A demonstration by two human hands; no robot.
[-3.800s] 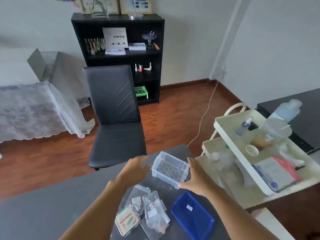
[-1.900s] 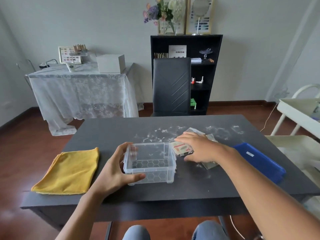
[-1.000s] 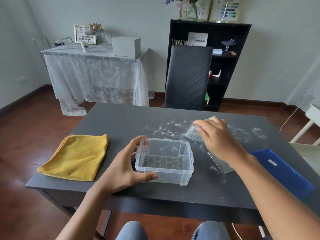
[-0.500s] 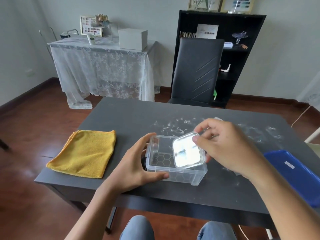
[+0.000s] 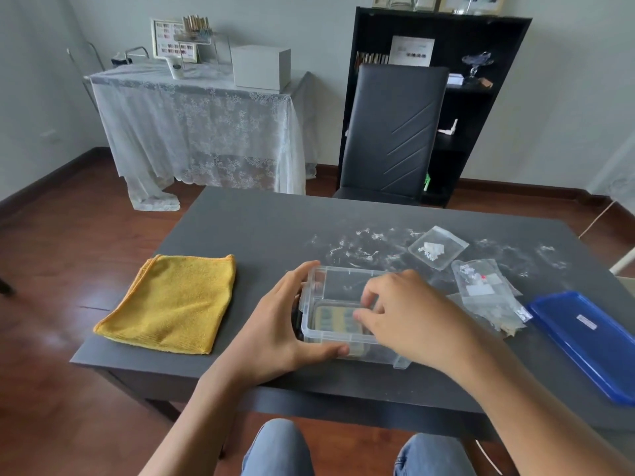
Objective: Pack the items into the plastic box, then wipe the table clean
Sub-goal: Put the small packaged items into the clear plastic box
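Right hand (image 5: 409, 317) fingers (image 5: 367, 298) pinch a small flat case low inside the clear plastic box (image 5: 338, 305), left hand (image 5: 278, 324) gripping its wall on the dark desk (image 5: 261, 231) (loose bags beside could be forgotten or snagged).

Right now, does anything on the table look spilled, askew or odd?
Yes: whitish smears and specks streak the dark table beyond the clear box, toward the small bags. It looks like spilled residue, unwiped.
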